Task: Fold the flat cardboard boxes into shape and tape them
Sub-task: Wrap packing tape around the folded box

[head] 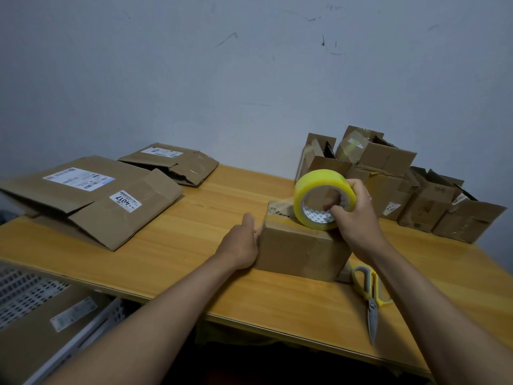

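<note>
Your right hand (pixel 354 215) gripping the yellow tape roll (pixel 323 200) atop the folded box (pixel 299 250) mid-table, your left hand (pixel 244 240) flat against its left side, scissors (pixel 370 298) by the table's (pixel 194 245) near edge.

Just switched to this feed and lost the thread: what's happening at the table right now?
A person is taping a small folded cardboard box on the wooden table. The left hand steadies its side while the right hand grips a yellow tape roll resting on top. Scissors lie beside it; flattened boxes wait at left.
</note>
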